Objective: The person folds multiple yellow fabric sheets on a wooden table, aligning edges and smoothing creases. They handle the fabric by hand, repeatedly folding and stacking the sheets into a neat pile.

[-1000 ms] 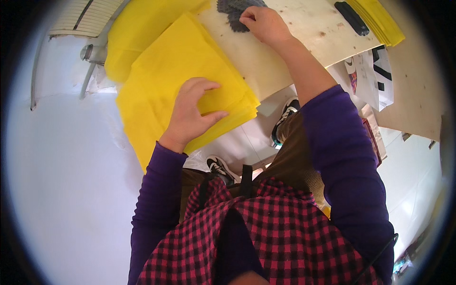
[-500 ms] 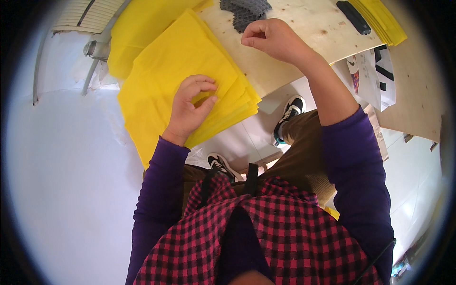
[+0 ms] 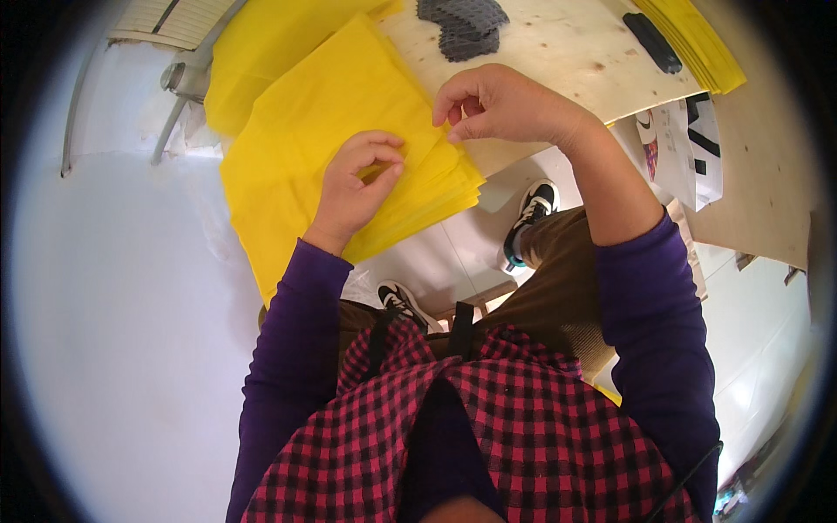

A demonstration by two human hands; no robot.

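Note:
My left hand lies over a stack of yellow fabric sheets. Its fingers are loosely curled, with a narrow gap between forefinger and thumb, and nothing shows inside. To the right, my right hand hovers by the stack's right edge, thumb and fingertips drawn together in a pinch. Whatever lies between those fingertips, if anything, is too small to make out. The sheets' layered edges fan out slightly at the near right corner. Beyond my right hand, dark grey textured pieces rest in a pile on the wooden tabletop.
More yellow fabric lies behind the stack. At far right are a black strip-like object and folded yellow material. A printed white bag hangs beside the table edge. A metal fitting juts out at left.
My right hand has come down and toward me, from near the grey pieces to the yellow stack's edge. My left hand's thumb and fingers have drawn closer together.

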